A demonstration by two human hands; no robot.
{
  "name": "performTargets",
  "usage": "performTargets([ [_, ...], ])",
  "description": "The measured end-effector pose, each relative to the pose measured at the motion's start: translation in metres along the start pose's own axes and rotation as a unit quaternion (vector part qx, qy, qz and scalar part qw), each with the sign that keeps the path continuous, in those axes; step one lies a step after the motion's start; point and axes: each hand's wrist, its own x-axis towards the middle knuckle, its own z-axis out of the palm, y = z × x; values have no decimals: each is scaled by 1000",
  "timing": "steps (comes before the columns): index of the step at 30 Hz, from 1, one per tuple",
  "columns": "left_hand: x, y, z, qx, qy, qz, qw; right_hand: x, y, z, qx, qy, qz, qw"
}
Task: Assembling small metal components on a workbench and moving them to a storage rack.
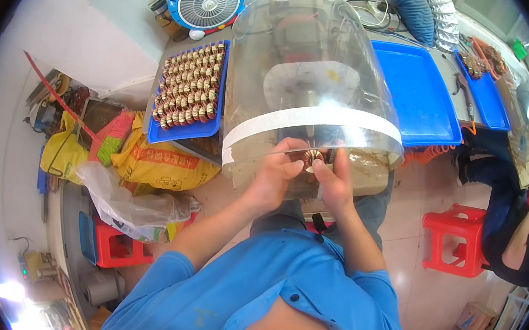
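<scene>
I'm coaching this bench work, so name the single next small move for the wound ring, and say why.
Probably turn the small, round, copper-wound ring coil slightly with the bare right hand, the bare left hand steadying it: both thumbs are at the coil, by the front edge of the curved, clear plastic hood, where a small turn looks manageable.

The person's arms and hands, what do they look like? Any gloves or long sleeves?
No gloves! The left hand and right hand are bare, and I see no watch on either wrist. The forearms are bare too. Above them are short, loose blue sleeves, the same plain blue as the shirt. I see no markings on the sleeves.
</scene>
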Motion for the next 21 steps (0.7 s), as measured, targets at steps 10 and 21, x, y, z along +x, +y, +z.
performTargets([
  [10, -1, -3, -1, 40, 29, 40, 998, 2, -3, 15, 42, 22, -2, 999],
  [21, 2, -1, 1, 48, 31, 63, 996, 5, -3, 25, 140, 62, 51, 987],
])
